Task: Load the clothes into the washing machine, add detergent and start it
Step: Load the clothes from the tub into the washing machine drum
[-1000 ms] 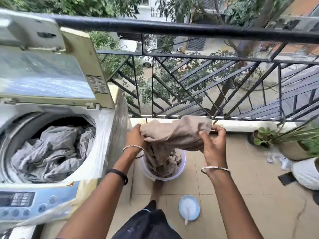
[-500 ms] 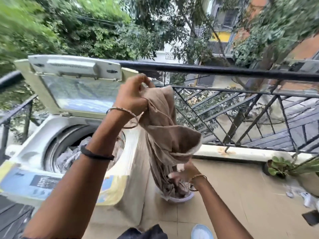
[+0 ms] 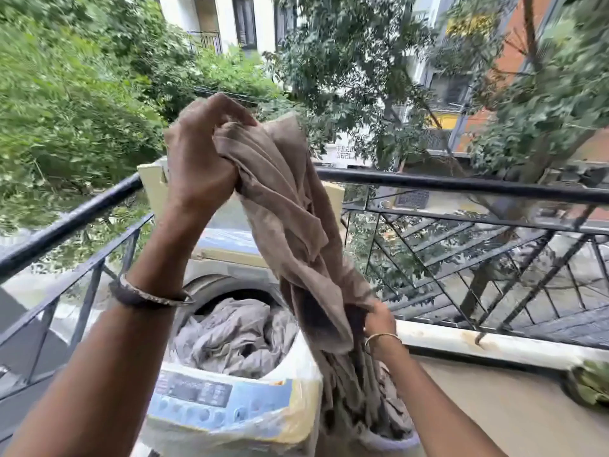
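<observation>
Overhead, left grip (image 3: 201, 159) fisted round top of long brown cloth garment (image 3: 290, 225); right grip (image 3: 379, 321) pinches it lower. Tail below right grip sits in white plastic tub (image 3: 395, 440). Risk: trailing end drags tub, or drapes outside drum of cream top-loading washing machine (image 3: 211, 397) under left grip.

brown cloth (image 3: 290, 225), grey laundry (image 3: 230, 334), black railing (image 3: 461, 185)

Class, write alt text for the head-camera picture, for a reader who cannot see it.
A person's left hand holds a long brown cloth high while the right hand grips it lower down, beside an open top-loading washing machine with grey laundry in its drum. A black balcony railing and trees stand behind.
</observation>
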